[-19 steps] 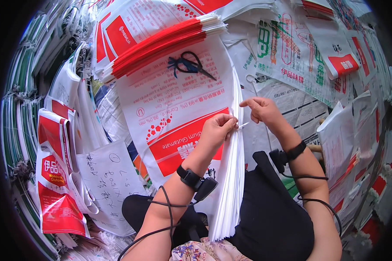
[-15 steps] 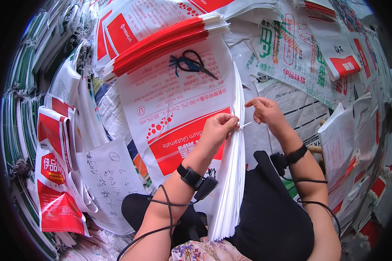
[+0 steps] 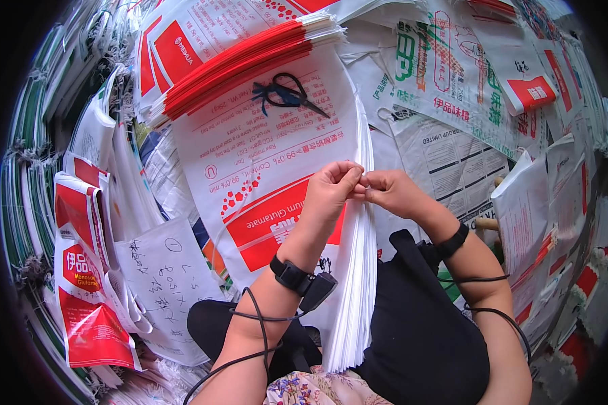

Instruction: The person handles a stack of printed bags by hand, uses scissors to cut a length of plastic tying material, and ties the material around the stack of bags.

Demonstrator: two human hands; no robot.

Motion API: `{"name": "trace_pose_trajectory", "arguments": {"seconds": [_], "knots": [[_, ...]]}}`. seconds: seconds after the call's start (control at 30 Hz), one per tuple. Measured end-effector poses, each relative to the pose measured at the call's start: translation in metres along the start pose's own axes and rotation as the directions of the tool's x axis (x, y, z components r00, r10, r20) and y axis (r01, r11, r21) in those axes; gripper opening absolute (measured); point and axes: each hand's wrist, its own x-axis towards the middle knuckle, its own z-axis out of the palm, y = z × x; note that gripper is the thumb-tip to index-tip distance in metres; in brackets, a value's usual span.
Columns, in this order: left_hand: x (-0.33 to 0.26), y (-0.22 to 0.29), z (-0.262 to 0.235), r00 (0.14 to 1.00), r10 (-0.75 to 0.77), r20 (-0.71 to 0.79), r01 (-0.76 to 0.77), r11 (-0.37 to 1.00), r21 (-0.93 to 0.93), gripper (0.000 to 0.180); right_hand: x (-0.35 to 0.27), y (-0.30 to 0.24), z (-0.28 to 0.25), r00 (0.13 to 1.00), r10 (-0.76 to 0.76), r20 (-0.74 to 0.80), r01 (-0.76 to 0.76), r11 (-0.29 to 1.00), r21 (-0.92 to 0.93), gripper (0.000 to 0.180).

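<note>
A thick stack of white and red printed woven bags (image 3: 270,145) lies in front of me, its layered edges fanned along the right side. At that edge my left hand (image 3: 336,189) is closed in a pinch, where a white string stuck out a moment ago. My right hand (image 3: 393,193) meets it there, thumb and fingertips pressed together. The string itself is now hidden between the fingers. Beyond the hands, scissors (image 3: 289,93) with dark handles, blue material wrapped about one loop, rest on the bags. A folded red-edged bundle of bags (image 3: 240,67) lies across the far end.
Folded bags (image 3: 91,290) and a white sheet with handwriting (image 3: 169,283) are at my left. Tall piles of bags (image 3: 30,196) rise at the far left. More printed bags (image 3: 446,88) spread at the far right. Dark cables hang from bands on both wrists.
My right hand has moved left and closed beside my left hand at the bag edge. The white string end is no longer visible. The view has shifted slightly.
</note>
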Motion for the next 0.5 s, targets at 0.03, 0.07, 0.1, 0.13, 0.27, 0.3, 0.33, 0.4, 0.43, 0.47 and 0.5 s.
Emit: {"name": "trace_pose_trajectory", "arguments": {"seconds": [0.03,0.07,0.1,0.13,0.27,0.3,0.33,0.4,0.43,0.47,0.5], "knots": [[0.001,0.001,0.001,1.000,-0.002,0.027,0.001,0.999,0.036,0.021,0.002,0.008,-0.004,1.000,0.002,0.011,-0.001,0.999,-0.054,0.015],[0.000,0.000,0.000,1.000,-0.004,0.025,0.003,0.999,0.039,0.021,0.004,0.005,-0.003,1.000,0.002,0.024,0.001,0.995,-0.104,0.013],[-0.001,-0.001,-0.002,0.999,0.044,-0.022,-0.043,0.998,0.045,0.022,0.004,0.001,-0.002,1.000,0.001,0.026,0.002,0.995,-0.100,0.013],[-0.003,-0.002,-0.004,0.993,0.093,-0.067,-0.089,0.995,0.053,0.023,0.003,-0.004,-0.001,1.000,0.019,0.002,-0.019,0.998,-0.053,0.012],[-0.015,-0.007,-0.013,0.986,0.074,-0.146,-0.025,0.948,0.316,0.022,0.002,-0.014,-0.006,0.993,0.090,-0.070,-0.088,0.996,0.034,0.015],[-0.018,-0.011,-0.017,0.992,0.098,-0.081,-0.050,0.885,0.463,0.021,0.003,-0.015,-0.006,0.993,0.091,-0.071,-0.089,0.995,0.035,0.015],[-0.020,-0.014,-0.018,0.994,0.111,-0.011,-0.082,0.798,0.597,0.020,0.004,-0.016,-0.007,0.995,0.037,-0.088,-0.042,0.997,-0.062,0.015],[-0.022,-0.013,-0.007,0.982,0.188,-0.003,-0.141,0.747,0.649,0.017,0.004,-0.021,-0.006,0.995,-0.019,-0.095,0.003,0.987,-0.160,0.016],[-0.021,-0.015,-0.004,0.975,0.224,-0.012,-0.164,0.749,0.641,0.015,0.003,-0.025,-0.004,0.995,-0.039,-0.091,0.021,0.981,-0.194,0.016],[-0.020,-0.016,-0.001,0.965,0.261,-0.021,-0.189,0.749,0.635,0.014,0.003,-0.028,-0.003,0.995,-0.061,-0.084,0.041,0.973,-0.229,0.016],[-0.018,-0.018,0.000,0.960,0.278,-0.027,-0.202,0.758,0.621,0.012,0.003,-0.029,-0.003,0.995,-0.063,-0.082,0.043,0.972,-0.230,0.016]]}}
